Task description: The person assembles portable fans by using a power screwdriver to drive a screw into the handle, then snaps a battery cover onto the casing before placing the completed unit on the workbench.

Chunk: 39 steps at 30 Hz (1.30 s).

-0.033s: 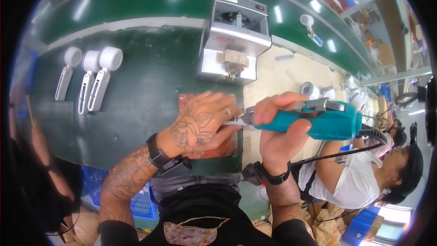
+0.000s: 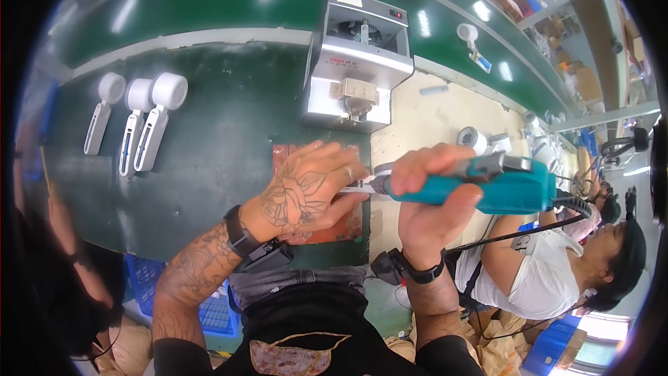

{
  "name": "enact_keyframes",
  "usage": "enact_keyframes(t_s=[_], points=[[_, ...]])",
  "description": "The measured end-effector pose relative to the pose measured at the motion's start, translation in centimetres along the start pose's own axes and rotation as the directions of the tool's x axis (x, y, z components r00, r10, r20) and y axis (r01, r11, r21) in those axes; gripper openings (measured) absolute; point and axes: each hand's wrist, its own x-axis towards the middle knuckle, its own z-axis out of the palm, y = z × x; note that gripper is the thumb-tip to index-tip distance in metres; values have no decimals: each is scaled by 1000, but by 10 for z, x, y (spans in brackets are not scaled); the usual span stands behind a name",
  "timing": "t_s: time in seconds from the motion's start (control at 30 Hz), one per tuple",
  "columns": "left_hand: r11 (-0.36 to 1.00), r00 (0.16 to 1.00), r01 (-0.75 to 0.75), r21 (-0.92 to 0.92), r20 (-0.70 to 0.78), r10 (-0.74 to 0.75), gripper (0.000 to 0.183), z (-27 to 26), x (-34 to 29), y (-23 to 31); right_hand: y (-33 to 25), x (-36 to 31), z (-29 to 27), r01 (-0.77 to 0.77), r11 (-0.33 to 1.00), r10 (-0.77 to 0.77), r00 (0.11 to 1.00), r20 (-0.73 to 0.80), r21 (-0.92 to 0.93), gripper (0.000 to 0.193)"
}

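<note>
My right hand is wrapped round a teal electric screwdriver, with a cable running from its rear end. The driver lies nearly level, its nose pointing left at a white handled piece. My left hand grips that piece from the left, fingers curled over it and hiding most of it. Driver nose and piece meet or almost meet; the exact contact is hidden. Beneath my left hand lies a reddish-brown mat. Just beyond stands a silver screw feeder machine.
Several white round-headed handled units lie at the left of the green table. Another unit lies on the green belt beyond. White round parts stand at the right. A co-worker sits close on the right; another person's arm is at left.
The screwdriver and my right hand have shifted very slightly right. My left hand stays in place.
</note>
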Motion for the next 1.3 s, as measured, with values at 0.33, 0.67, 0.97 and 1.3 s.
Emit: enact_keyframes(t_s=[0.33, 0.67, 0.97, 1.3], points=[[998, 998, -56, 24, -17, 56, 30, 2, -1, 0, -10, 38, 2, 13, 1000, -13, 1000, -2, 29, 75], [1000, 999, 29, -5, 22, -28, 30, -2, 8, -10, 11, 65, 10, 79, 995, -75, 995, 60, -59, 67], [1000, 999, 9, -27, -39, -10, 44, -9, -1, -12, 46, 83, 39, 72, 997, -67, 991, 120, -38, 42], [999, 999, 46, -22, -22, -46, 41, -9, -5, -12, 28, 55, 28, -43, 997, 50, 992, 116, -63, 44]])
